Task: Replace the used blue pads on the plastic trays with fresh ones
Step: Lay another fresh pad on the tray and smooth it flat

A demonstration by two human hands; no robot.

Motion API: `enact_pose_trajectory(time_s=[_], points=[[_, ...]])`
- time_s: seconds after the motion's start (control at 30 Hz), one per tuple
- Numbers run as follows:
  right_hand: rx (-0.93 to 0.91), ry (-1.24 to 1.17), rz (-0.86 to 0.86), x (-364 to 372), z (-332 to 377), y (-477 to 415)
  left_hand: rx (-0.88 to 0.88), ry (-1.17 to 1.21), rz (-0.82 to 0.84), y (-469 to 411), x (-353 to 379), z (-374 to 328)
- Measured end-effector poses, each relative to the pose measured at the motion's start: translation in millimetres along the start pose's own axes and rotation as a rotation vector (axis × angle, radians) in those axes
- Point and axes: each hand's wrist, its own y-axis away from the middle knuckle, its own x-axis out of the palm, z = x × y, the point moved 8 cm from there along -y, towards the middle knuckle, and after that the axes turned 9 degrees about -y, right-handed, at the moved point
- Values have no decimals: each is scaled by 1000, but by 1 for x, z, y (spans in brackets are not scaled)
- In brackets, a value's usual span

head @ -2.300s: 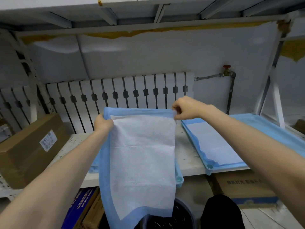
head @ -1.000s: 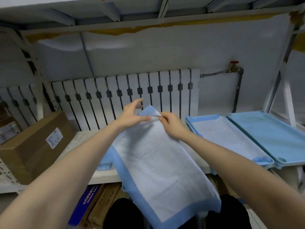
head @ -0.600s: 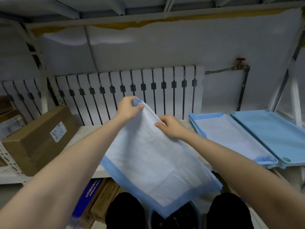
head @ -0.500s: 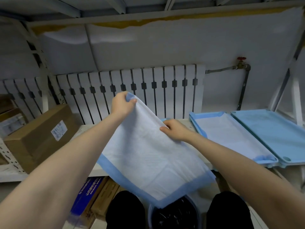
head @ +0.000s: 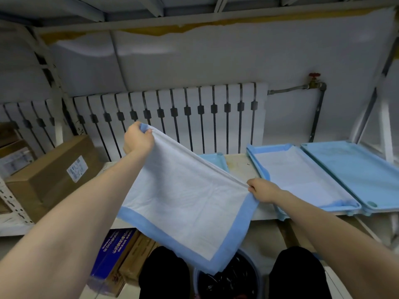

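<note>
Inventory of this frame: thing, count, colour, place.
held pad: 1, white with blue border, over shelf front
lined tray: 1, blue, shelf, right of pad
bare tray: 1, blue, shelf far right
part-hidden tray: 1, blue, behind pad
cardboard box: 1, brown, shelf left
radiator: 1, white, back wall
valve: 1, red, pipe upper right
bin: 1, dark-lined, floor below
left hand: 1, grips pad's upper corner
right hand: 1, pinches pad's lower corner
</note>
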Motion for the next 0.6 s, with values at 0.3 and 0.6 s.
enact_pose_trajectory(time_s=[0.3,0.6], points=[[124,120,118,6,-21,6,-27,-33,-12,8,2,5],[-198,-263,-90,-31,88,0,308,146,305,29,29,-48]])
